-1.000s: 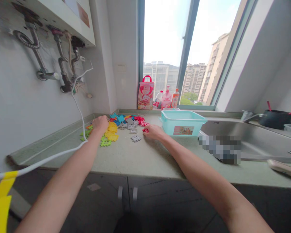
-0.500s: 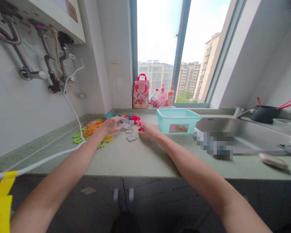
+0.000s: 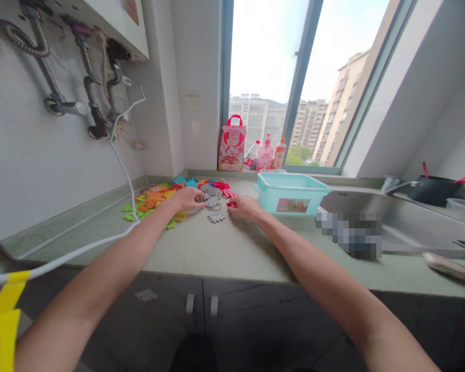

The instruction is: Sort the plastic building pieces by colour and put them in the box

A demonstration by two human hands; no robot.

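Observation:
My left hand is at the near left edge of the grey interlocking plastic pieces, its fingers curled with thumb and forefinger around a grey piece. My right hand pinches a red interlocking plastic piece just above the counter, to the right of the grey ones. One separate grey piece lies flat between the hands, closer to me. More red pieces lie behind the grey group. Orange pieces, green pieces and blue pieces spread out to the left, partly hidden by my left hand and forearm.
A turquoise plastic basket stands right of my right hand, beside the metal sink. A white cable crosses over the counter at left. Bottles and a pink bag line the windowsill. A blurred-out patch covers something by the sink.
The camera view has shifted, moving the scene slightly to the right. My left hand has come a little closer to me along the grey pieces. My right hand still holds the red piece.

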